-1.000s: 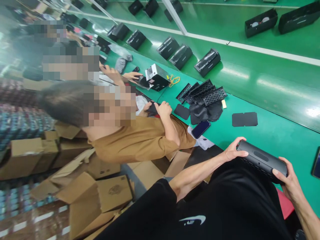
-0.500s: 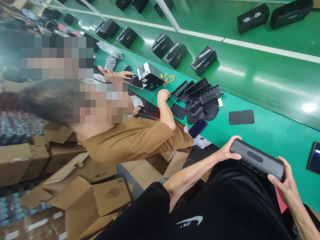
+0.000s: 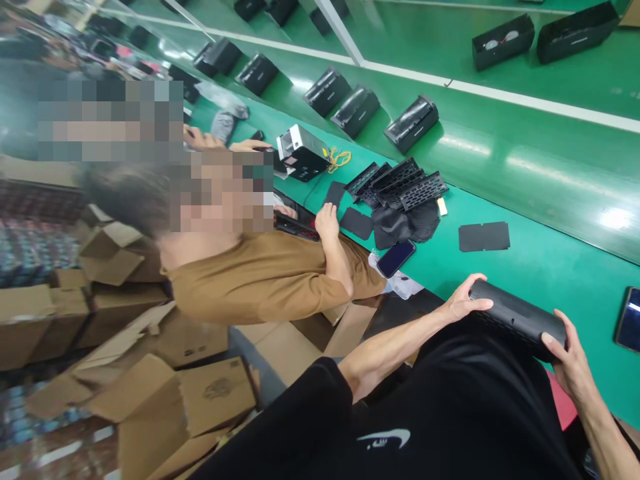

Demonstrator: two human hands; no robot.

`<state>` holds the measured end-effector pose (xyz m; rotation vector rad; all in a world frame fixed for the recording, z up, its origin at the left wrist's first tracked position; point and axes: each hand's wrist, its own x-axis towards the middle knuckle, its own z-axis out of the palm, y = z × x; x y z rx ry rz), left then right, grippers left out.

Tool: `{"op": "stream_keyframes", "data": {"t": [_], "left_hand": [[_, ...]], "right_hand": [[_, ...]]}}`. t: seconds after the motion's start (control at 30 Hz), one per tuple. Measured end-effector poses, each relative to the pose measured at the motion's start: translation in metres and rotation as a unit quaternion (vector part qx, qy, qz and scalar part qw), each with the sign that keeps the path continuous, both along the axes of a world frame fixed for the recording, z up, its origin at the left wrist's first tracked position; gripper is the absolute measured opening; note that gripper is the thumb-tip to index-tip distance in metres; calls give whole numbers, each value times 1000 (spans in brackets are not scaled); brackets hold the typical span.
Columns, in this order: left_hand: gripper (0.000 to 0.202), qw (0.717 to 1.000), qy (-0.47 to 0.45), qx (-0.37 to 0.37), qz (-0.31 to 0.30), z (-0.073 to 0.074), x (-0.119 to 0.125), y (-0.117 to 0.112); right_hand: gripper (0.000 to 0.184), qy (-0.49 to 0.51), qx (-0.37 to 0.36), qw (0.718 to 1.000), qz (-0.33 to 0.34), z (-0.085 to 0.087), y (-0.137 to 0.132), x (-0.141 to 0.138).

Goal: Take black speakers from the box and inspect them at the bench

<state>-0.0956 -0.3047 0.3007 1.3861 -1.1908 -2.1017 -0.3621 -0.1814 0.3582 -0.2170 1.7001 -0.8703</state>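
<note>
Broadly, the far side is taken up by a glossy green surface (image 3: 525, 167), which is crossed by a white strip (image 3: 480, 90) and dotted with black housings (image 3: 413, 123). Alongside it a green counter (image 3: 560, 280) is set. At the left, a place at the counter is taken by a co-worker (image 3: 270, 273) in a brown top, by whom one forearm is rested near its edge. Open cardboard boxes (image 3: 215, 393) are gathered below and behind.

In front of the wearer's black shirt, by the counter's near edge, a long black case (image 3: 520, 317) is held at a slant; whether it is supported from beneath cannot be told. Its left end is gripped by the left hand (image 3: 467, 300), with the thumb laid along the top. Its right end is grasped by the right hand (image 3: 567, 350), and the thumb is likewise pressed on the upper side.

Farther along the counter, a boxy machine (image 3: 303, 153) is seen beside a bundled yellow cord (image 3: 339, 159). Slotted black grilles (image 3: 400, 183) are piled partly over dark cloth (image 3: 407, 223). A black sheet (image 3: 484, 237) is laid flat, well apart from the pile. One phone (image 3: 397, 259) is placed just beside the cloth, and a second phone (image 3: 629, 320) is cut off by the right border. Smallest of all, a pale yellow block (image 3: 442, 207) is left near the grilles.
</note>
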Motion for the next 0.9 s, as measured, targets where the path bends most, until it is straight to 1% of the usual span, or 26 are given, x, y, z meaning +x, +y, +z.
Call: {"op": "stream_keyframes", "data": {"t": [0.13, 0.27, 0.37, 0.47, 0.57, 0.63, 0.7, 0.77, 0.83, 0.9], "left_hand": [[71, 999, -14, 50, -5, -12, -10, -3], [65, 998, -21, 53, 10, -19, -24, -7], [63, 998, -35, 58, 17, -21, -29, -12], [72, 996, -30, 84, -2, -23, -27, -19], [94, 996, -1, 88, -18, -23, -24, -22], [103, 997, 11, 76, -14, -21, -25, -22], [99, 998, 10, 63, -7, -19, -27, -25], [92, 998, 7, 62, -5, -17, -29, -29], [91, 996, 12, 92, -16, -15, -29, -35], [90, 993, 24, 110, -19, -12, -30, -39]], "right_hand": [[104, 9, 32, 999, -10, -10, -13, -11], [98, 32, 34, 998, -42, -18, -25, -14], [90, 50, 36, 996, -69, -23, -29, -16], [81, 47, 51, 995, -71, -28, -32, -22], [76, 22, 67, 996, -58, -32, -36, -30], [75, 5, 76, 996, -52, -34, -37, -33], [75, -10, 79, 996, -47, -32, -36, -34], [75, -21, 66, 997, -42, -29, -34, -34], [82, -22, 36, 998, -38, -24, -31, -33], [95, -14, 4, 999, -39, -20, -30, -31]]}}
